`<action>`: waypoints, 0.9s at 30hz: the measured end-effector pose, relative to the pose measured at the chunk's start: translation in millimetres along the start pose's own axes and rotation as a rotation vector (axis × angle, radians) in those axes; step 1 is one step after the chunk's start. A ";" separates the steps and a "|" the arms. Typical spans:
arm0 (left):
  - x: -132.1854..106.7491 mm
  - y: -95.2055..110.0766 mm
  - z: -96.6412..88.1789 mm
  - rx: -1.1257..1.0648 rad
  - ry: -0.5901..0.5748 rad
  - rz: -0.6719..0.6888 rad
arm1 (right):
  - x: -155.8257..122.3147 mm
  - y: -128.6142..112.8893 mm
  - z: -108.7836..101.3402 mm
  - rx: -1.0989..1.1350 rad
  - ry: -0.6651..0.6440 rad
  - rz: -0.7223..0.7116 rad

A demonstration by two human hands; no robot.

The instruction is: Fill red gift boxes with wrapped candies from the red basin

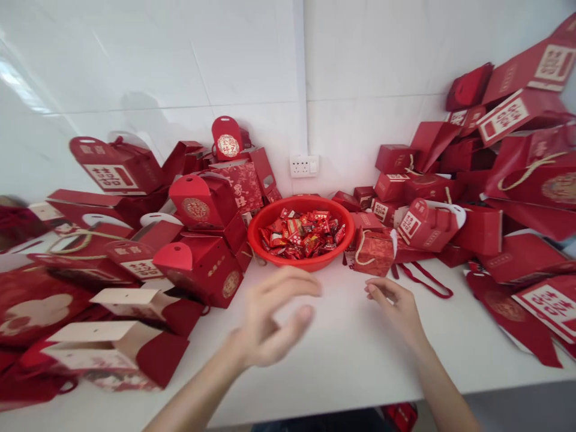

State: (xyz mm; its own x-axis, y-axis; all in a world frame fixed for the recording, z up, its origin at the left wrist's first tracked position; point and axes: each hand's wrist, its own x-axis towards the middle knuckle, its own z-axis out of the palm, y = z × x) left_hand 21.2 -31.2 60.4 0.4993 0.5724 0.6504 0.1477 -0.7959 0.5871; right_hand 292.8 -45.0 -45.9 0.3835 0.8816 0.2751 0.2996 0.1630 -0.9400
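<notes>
My left hand (279, 318) hovers over the white table in front of the red basin (303, 264). Its thumb and fingers are apart with nothing between them, slightly smeared by motion. Wrapped candies (301, 234), mostly red, fill the basin. To the right, my right hand (398, 306) has its fingers curled in and the thumb close against them; what they hold, if anything, cannot be made out. Just beyond it stands a small red patterned gift box (375, 252) with a cream cord handle. A dark red ribbon loop (427, 281) lies beside that hand.
Red gift boxes are heaped on the left (198, 264) and higher on the right (508, 168). Open boxes with pale insides (99, 342) lie at the near left. A wall socket (304, 166) is behind the basin. The white table's (342, 384) front edge runs along the bottom.
</notes>
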 end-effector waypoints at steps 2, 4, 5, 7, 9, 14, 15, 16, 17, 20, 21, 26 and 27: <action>7.9 -11.0 42.2 -0.155 -0.250 0.137 | -0.4 0.4 -1.4 0.026 0.059 -0.015; 8.5 -24.4 85.1 -0.251 -0.401 0.175 | 0.2 -0.6 -6.9 0.030 0.128 -0.037; 6.0 -31.1 103.2 -0.291 -0.454 0.174 | 2.2 -1.8 -12.1 0.028 0.173 -0.049; -2.8 -43.3 129.1 -0.328 -0.519 0.141 | 12.4 -5.6 -28.5 0.006 0.291 -0.077; -13.3 -52.8 141.4 -0.343 -0.544 0.111 | 33.2 -12.2 -51.7 -0.078 0.420 -0.115; -31.4 -64.6 146.3 -0.367 -0.515 0.042 | 114.2 -35.6 -110.7 -0.423 0.475 -0.109; -33.4 -65.8 147.1 -0.371 -0.511 0.031 | 129.2 -39.8 -118.1 -0.459 0.455 -0.094; -34.9 -66.9 148.3 -0.378 -0.507 0.019 | 142.3 -43.4 -123.6 -0.489 0.427 -0.083; -36.0 -67.9 149.6 -0.386 -0.503 0.011 | 153.1 -46.3 -127.3 -0.515 0.394 -0.076; -37.8 -70.5 152.5 -0.413 -0.501 -0.023 | 172.7 -51.5 -131.2 -0.568 0.296 -0.067; -38.0 -71.2 152.9 -0.419 -0.505 -0.041 | 175.5 -52.5 -131.4 -0.579 0.269 -0.068; -38.3 -73.8 153.2 -0.442 -0.501 -0.078 | 168.3 -63.3 -137.1 -0.612 0.263 -0.084; -38.1 -73.9 153.4 -0.451 -0.499 -0.070 | 162.8 -67.6 -139.5 -0.610 0.287 -0.099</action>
State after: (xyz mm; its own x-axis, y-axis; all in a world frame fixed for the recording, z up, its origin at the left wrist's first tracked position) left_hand 122.2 -24.3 -81.7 0.8518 0.3743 0.3664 -0.1224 -0.5380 0.8340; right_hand 456.9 25.7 90.6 0.5205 0.7090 0.4758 0.7518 -0.1163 -0.6491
